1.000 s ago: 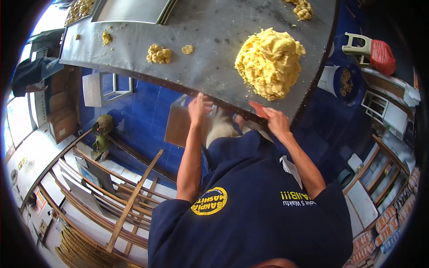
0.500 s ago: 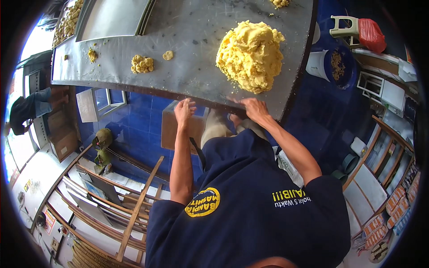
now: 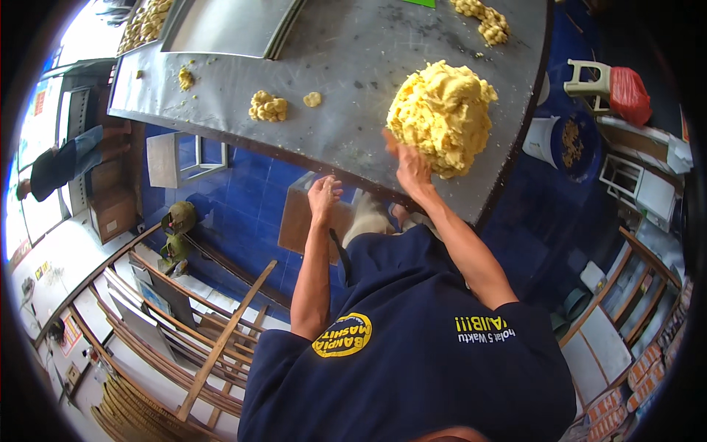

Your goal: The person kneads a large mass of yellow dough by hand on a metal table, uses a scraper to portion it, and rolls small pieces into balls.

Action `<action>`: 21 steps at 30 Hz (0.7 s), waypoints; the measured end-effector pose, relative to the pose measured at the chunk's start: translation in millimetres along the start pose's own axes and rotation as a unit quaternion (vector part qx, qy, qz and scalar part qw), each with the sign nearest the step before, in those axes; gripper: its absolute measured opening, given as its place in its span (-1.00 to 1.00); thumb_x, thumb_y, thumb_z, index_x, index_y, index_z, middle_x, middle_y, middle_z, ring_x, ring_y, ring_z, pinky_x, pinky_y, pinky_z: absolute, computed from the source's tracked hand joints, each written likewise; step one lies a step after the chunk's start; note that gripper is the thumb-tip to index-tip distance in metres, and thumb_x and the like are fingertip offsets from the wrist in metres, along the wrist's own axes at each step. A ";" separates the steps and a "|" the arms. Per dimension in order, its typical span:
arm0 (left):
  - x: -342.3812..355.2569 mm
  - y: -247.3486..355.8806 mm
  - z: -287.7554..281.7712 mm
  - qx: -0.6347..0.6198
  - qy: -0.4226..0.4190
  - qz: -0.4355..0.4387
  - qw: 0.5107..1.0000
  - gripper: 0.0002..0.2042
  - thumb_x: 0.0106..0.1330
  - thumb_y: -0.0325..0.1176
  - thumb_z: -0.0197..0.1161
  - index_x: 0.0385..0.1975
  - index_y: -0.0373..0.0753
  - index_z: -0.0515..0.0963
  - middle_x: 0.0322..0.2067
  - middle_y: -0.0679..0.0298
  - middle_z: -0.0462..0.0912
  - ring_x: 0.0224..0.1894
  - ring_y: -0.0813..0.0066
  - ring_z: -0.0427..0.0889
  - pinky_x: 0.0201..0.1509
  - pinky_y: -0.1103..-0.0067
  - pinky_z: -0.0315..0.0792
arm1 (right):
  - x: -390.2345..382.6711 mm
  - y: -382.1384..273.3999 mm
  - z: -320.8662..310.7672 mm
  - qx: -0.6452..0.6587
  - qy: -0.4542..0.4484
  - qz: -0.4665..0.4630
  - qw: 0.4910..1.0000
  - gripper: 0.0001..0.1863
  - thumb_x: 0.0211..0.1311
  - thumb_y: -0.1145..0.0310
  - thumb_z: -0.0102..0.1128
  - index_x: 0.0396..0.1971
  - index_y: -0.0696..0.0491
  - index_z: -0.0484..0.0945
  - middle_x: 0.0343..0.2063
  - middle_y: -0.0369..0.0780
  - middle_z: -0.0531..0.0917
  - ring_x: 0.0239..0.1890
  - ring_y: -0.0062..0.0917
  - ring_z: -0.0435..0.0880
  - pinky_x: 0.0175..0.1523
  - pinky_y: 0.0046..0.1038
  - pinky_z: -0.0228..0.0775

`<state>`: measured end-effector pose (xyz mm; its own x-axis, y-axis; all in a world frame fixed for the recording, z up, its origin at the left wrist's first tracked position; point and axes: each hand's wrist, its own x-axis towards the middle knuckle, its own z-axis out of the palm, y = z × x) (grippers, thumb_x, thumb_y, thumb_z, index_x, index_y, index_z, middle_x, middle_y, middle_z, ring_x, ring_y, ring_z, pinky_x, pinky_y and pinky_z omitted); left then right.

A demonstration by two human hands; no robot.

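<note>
A large, rough mound of yellow dough [image 3: 445, 114] sits on the metal-topped table [image 3: 346, 136] in front of me. My right hand [image 3: 412, 168] is at the mound's near left side, seemingly against it. Motion smears its fingertips, so their grip does not show. Just off the table's near edge, my left hand [image 3: 324, 197] is held with fingers curled closed. Whatever may be inside that hand is hidden. Left of the mound lie a small cluster of dough balls [image 3: 268, 107] and a single flattened dough piece [image 3: 312, 99].
Stacked metal trays [image 3: 228, 29] stand at the table's far left, and more dough pieces [image 3: 492, 28] lie far right. A white bucket [image 3: 541, 140] and a stool with a red bag [image 3: 630, 94] are right of the table. A wooden rack [image 3: 221, 346] fills the lower left.
My right hand has moved from the table's near edge forward to the dough mound. The left hand stays curled by the edge. The whole view has shifted, showing more of the far right dough pieces.
</note>
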<state>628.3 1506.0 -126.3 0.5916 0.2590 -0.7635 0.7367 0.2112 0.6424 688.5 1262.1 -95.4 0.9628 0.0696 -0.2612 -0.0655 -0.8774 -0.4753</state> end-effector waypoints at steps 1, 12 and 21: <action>-0.3 2.7 -0.4 -0.009 0.004 -0.001 1.000 -0.78 0.38 -0.28 0.13 -0.12 -0.27 0.54 -0.32 0.19 0.67 -0.49 0.56 0.63 -0.51 0.72 0.43 | 6.8 -2.9 -2.4 0.024 -0.028 0.010 0.999 -0.72 0.12 0.55 -0.09 -0.15 0.07 0.47 -0.25 -0.02 0.61 -0.18 -0.06 0.60 -0.14 -0.04 0.40; 4.4 1.8 -44.9 -0.054 0.117 0.024 0.991 -0.77 0.37 -0.34 0.12 -0.11 -0.35 0.51 -0.28 0.15 0.64 -0.51 0.49 0.63 -0.51 0.66 0.47 | 41.7 -123.2 61.7 -0.052 -0.196 -0.153 0.967 -0.87 0.08 0.46 0.10 -0.34 0.10 0.50 -0.42 0.01 0.68 -0.34 -0.12 0.71 -0.25 -0.17 0.58; 65.4 46.3 -37.5 0.432 0.252 0.334 0.799 -0.43 0.26 -0.23 0.15 0.21 -0.44 0.27 0.23 -0.14 0.29 0.32 -0.08 0.19 0.37 0.10 0.03 | 69.2 -112.4 -18.0 0.100 -0.148 -0.004 0.984 -0.78 0.10 0.40 0.12 -0.23 0.12 0.49 -0.33 0.02 0.66 -0.26 -0.03 0.65 -0.13 -0.13 0.48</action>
<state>688.8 1568.0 -144.0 0.9000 0.4358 -0.0064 0.3929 -0.8050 0.4446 767.2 1357.0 -44.9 0.8463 0.2378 -0.4766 -0.1369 -0.7677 -0.6260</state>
